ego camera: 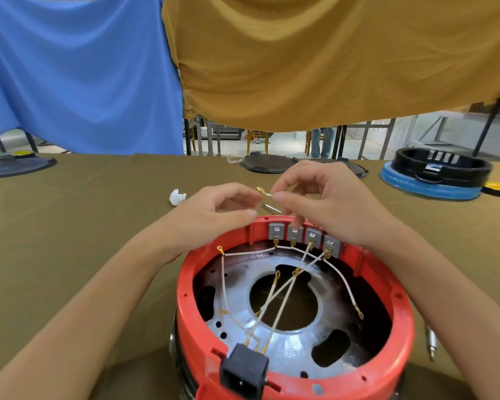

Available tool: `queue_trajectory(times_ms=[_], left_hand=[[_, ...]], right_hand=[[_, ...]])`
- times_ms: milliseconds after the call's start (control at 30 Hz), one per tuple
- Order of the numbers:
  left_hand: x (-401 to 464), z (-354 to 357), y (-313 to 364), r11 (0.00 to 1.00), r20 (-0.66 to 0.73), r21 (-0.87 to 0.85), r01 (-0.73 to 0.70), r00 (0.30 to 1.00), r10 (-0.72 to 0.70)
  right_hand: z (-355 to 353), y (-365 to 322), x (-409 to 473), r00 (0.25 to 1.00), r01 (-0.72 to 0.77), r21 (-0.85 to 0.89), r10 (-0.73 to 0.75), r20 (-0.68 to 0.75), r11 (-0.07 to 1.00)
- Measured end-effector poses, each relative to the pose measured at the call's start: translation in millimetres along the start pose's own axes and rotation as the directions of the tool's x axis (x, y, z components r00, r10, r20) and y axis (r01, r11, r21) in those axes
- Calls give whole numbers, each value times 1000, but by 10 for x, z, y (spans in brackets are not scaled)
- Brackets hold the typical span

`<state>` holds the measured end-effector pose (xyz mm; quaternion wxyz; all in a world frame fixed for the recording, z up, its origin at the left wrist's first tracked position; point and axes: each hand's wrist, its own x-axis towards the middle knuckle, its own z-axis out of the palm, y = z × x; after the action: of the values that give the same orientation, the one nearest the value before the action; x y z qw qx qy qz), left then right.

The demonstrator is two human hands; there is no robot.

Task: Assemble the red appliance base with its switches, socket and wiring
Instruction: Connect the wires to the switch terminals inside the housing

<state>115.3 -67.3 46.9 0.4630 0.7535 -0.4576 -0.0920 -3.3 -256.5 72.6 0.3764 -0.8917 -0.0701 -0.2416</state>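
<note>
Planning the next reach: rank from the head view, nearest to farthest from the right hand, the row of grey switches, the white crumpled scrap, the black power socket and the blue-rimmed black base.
1. Row of grey switches, directly beneath the right hand.
2. White crumpled scrap, left on the table.
3. Too close to call: black power socket at the near rim, and blue-rimmed black base far right.

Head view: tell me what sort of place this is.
Probably a small assembly workshop: a cloth-covered workbench, a part-wired red appliance base with loose white wires, and more black appliance bases waiting at the bench's far edge.

Red base upturned, switches wired, socket near
</note>
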Motion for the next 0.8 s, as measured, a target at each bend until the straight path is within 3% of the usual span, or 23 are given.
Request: queue_trajectory(times_ms=[100,233,367,800], left_hand=[[-19,-20,9,993,85,85,80,993,-87],[-58,-101,40,991,116,116,63,990,-76],[-81,-147,70,986,128,160,45,990,-66],[-39,-120,32,953,15,302,35,999,-41]], right_hand=[[-84,18,-2,999,-22,-20,22,31,1000],[-122,26,-7,997,-47,10,47,64,999],[-38,13,-12,987,1,-100,15,158,995],[-58,62,-5,987,-22,-112,40,159,993]])
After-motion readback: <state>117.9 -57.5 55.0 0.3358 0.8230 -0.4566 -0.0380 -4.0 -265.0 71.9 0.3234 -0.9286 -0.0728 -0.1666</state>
